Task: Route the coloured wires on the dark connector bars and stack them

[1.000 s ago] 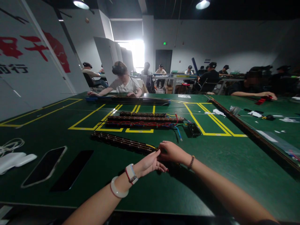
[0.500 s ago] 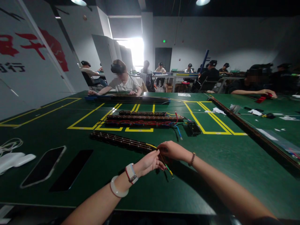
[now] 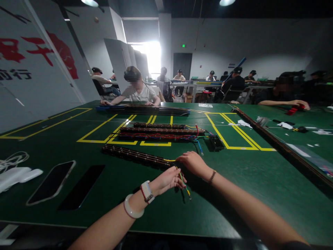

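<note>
Head camera: a black phone (image 3: 82,187) and a pale-edged phone (image 3: 50,182) lie nearer than the wired strip (image 3: 135,155), to its left, on the green counter (image 3: 234,180). By the strip's right end, the left hand (image 3: 168,181) has thumb and fingers narrowed on a green-and-yellow wire (image 3: 188,192). Just off that same end, the right hand (image 3: 195,164) pinches between its fingers a yellow wire (image 3: 170,160) leading from the strip. Beyond the strip lie clustered wired bars (image 3: 161,130); farther beyond it, a person in white (image 3: 139,91) sits behind a long dark bar (image 3: 145,110).
</note>
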The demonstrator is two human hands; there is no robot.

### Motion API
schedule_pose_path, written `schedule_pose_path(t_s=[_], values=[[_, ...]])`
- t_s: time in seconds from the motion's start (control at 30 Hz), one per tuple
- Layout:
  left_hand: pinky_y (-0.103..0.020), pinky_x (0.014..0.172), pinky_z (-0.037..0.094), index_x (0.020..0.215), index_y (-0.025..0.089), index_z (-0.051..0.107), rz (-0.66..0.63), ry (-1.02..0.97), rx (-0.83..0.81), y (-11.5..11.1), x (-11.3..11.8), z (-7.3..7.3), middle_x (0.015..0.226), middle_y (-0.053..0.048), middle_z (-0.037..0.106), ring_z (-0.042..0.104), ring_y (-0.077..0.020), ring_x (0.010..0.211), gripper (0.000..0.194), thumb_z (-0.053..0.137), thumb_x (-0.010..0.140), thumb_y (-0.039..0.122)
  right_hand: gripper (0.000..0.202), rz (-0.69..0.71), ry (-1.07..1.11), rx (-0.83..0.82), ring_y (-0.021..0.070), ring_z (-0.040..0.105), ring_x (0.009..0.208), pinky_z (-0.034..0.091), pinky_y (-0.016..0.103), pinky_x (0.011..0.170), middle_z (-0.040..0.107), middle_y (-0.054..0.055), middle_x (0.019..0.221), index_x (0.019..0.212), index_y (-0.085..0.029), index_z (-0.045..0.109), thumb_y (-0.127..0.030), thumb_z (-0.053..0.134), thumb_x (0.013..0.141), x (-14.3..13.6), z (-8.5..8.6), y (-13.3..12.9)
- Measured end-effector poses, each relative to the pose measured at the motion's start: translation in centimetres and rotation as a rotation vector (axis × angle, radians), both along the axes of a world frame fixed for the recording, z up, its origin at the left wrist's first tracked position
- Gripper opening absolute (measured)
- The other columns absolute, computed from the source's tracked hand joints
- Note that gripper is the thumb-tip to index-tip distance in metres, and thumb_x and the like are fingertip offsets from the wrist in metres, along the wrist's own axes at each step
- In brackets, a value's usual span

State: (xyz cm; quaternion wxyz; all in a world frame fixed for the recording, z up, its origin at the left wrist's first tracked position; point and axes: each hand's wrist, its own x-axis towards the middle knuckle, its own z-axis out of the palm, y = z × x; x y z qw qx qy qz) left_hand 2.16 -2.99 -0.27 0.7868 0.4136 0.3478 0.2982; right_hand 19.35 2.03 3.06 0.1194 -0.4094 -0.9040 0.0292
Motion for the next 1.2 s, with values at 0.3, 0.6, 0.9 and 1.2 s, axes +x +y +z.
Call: schedule_pose_path(t_s=[0.3,0.6,0.9,1.2], values=[[-0.023,0.06,0.047,0.091,0.016,0.044,0.006,0.025,0.01,0.1,0.2,0.0,0.08,-0.006,0.066,0.066,-0.0118,0.063,0.023,0.052,0.093,0.038,0.028,0.077,-0.113,0.208,0.0243,0.056,0.089,0.033,0.036,0.083,0.069,0.011,0.1,0.117,-0.019,0.063,-0.019,0.051,0.092,0.4,-0.9,0.0],[-0.024,0.063,0.047,0.09,0.015,0.045,0.001,0.046,0.022,0.0,0.2,0.2,0.079,-0.006,0.066,0.066,-0.0121,0.064,0.026,0.053,0.092,0.04,0.031,0.084,-0.124,0.244,0.0232,0.055,0.09,0.033,0.036,0.084,0.068,0.01,0.106,0.124,-0.019,0.058,-0.02,0.047,0.095,0.8,-1.9,0.2],[-0.025,0.064,0.047,0.089,0.016,0.044,0.008,0.1,0.019,-0.1,0.3,0.5,0.077,-0.005,0.066,0.065,-0.0111,0.063,0.018,0.046,0.096,0.032,0.031,0.073,-0.117,0.234,0.0227,0.056,0.089,0.034,0.035,0.083,0.068,0.01,0.105,0.124,-0.019,0.058,-0.021,0.051,0.093,0.7,-2.0,0.2],[-0.025,0.064,0.048,0.09,0.016,0.044,0.003,0.087,0.025,0.0,0.3,0.1,0.079,-0.006,0.067,0.065,-0.0117,0.064,0.025,0.052,0.092,0.04,0.03,0.064,-0.107,0.278,0.0206,0.057,0.087,0.035,0.033,0.081,0.068,0.008,0.102,0.121,-0.02,0.06,-0.021,0.056,0.091,0.7,-2.5,0.3]])
